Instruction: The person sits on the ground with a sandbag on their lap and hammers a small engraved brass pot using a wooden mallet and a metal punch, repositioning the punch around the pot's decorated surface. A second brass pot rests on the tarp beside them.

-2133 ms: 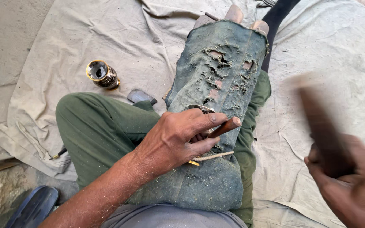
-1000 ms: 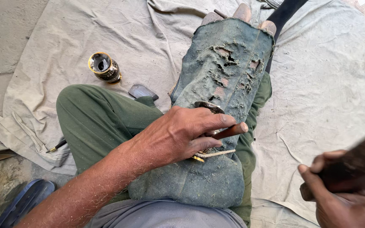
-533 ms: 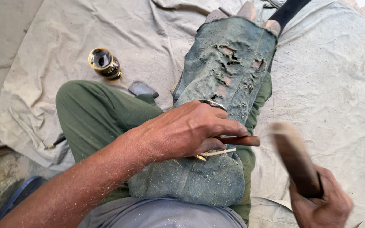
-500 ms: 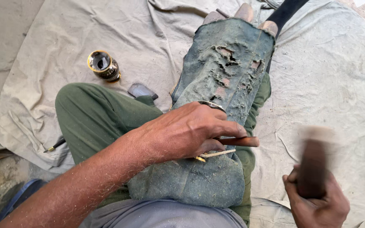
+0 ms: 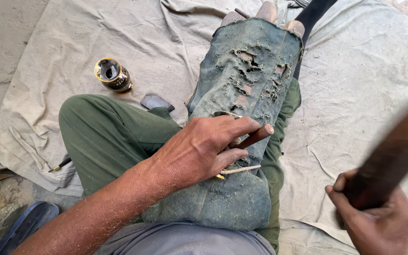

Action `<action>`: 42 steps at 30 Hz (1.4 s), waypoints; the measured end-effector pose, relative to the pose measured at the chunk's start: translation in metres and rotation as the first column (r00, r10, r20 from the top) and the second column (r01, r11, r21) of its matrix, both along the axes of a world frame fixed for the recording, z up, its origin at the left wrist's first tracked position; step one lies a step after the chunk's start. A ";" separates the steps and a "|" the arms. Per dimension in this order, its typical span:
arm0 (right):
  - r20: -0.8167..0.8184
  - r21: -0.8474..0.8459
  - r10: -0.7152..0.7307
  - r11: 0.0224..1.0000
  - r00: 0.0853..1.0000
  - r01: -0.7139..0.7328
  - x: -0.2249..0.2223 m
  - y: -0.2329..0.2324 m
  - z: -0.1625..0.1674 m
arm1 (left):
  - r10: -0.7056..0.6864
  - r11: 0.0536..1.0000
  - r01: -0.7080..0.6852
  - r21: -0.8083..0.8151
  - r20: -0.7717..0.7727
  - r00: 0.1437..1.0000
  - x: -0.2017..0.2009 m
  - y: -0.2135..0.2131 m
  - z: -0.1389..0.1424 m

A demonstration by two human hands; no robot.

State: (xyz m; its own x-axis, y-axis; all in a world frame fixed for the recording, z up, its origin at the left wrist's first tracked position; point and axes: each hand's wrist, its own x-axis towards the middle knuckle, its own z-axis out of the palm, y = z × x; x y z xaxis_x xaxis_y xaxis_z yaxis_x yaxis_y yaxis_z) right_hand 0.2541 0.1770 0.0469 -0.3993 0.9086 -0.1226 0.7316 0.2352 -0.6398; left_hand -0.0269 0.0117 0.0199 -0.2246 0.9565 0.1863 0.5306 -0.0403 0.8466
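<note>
My left hand [image 5: 199,151] rests on a torn, dusty denim cloth [image 5: 256,71] draped over my right leg. It grips a short tool with a brown wooden handle [image 5: 257,137] and presses on a thin pale metal strip [image 5: 241,170] with a yellow tip. A thin metal ring edge shows just above my fingers. At the lower right, my right hand [image 5: 378,222] is shut on a dark wooden stick [image 5: 393,156]. The stick is blurred and points up and to the right, away from the tool.
A beige sheet [image 5: 355,71] covers the ground. On it stand a small black and gold vase [image 5: 113,75] and a grey flat piece [image 5: 156,101] beside my green-trousered knee. A pen-like tool [image 5: 61,164] lies left; a blue sandal [image 5: 24,226] sits at the lower left.
My right hand brought the stick in close to the tool's handle half a second ago and has now swung it back out to the right. My left hand has kept its grip.
</note>
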 end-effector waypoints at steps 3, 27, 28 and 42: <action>0.164 0.421 0.292 0.843 0.942 -0.335 0.000 0.006 0.006 | -0.004 0.999 0.005 0.046 -0.028 1.000 0.001 -0.001 -0.001; -0.378 0.009 0.009 1.000 0.926 -0.007 0.017 -0.011 -0.033 | 0.132 0.978 -0.165 0.129 0.237 0.963 -0.008 -0.010 0.025; -0.414 -0.022 -0.016 1.000 0.910 0.008 0.018 -0.009 -0.031 | 0.168 0.976 -0.194 0.095 0.230 0.959 -0.007 -0.011 0.022; 0.380 0.187 0.243 0.925 0.892 -0.331 -0.031 0.043 0.027 | 0.459 0.883 -0.470 0.010 0.198 0.866 0.019 -0.010 -0.009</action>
State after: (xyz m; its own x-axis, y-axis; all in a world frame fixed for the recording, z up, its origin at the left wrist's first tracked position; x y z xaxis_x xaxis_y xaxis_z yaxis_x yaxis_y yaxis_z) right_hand 0.2232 0.2201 0.0740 -0.6200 0.7791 -0.0927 0.7708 0.5828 -0.2574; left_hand -0.0076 0.0014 0.0109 -0.6759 0.7220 0.1479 0.3348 0.1220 0.9344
